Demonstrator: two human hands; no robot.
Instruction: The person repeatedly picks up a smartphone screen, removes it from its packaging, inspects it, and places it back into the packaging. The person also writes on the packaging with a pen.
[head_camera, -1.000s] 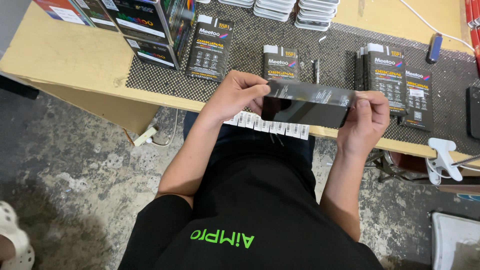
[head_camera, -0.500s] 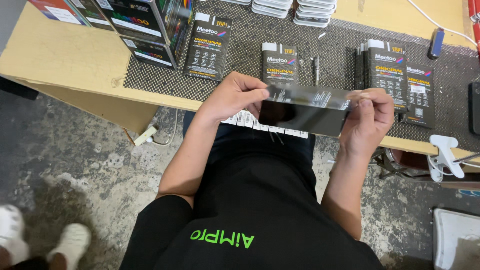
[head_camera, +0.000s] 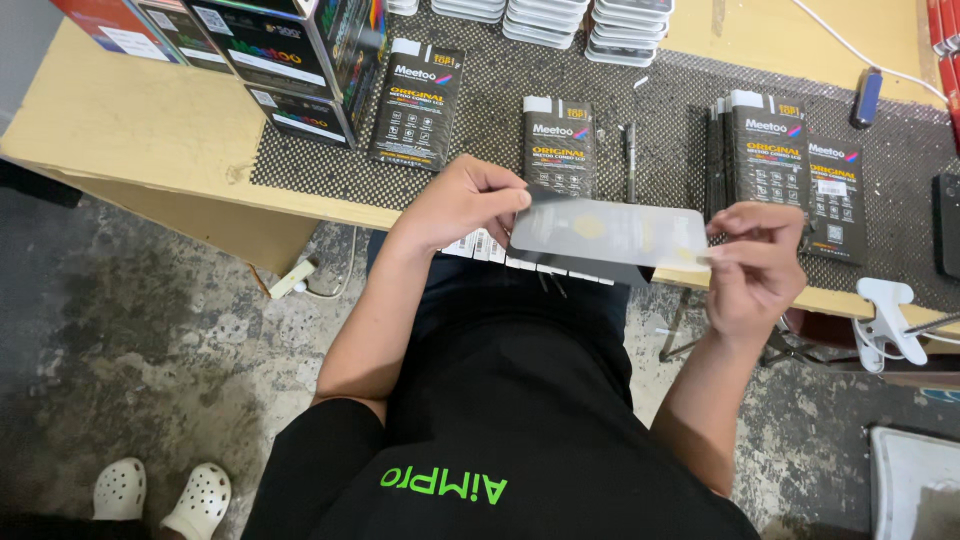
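Surface: wooden workbench (head_camera: 150, 120) with black dotted mat (head_camera: 660, 110), dark flat boxes (head_camera: 558, 145) lying on it.
Left hand (head_camera: 462, 205): fingertips pinched on glossy screen panel (head_camera: 610, 235), left end.
Right hand (head_camera: 755, 265): fingers clamped on right end, panel possibly film-covered, held over near bench edge.

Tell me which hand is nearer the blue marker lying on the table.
Right. The right hand pinches the glossy panel's end below the marker, which lies toward the table's far right. The left hand holds the panel's other end, much farther away.
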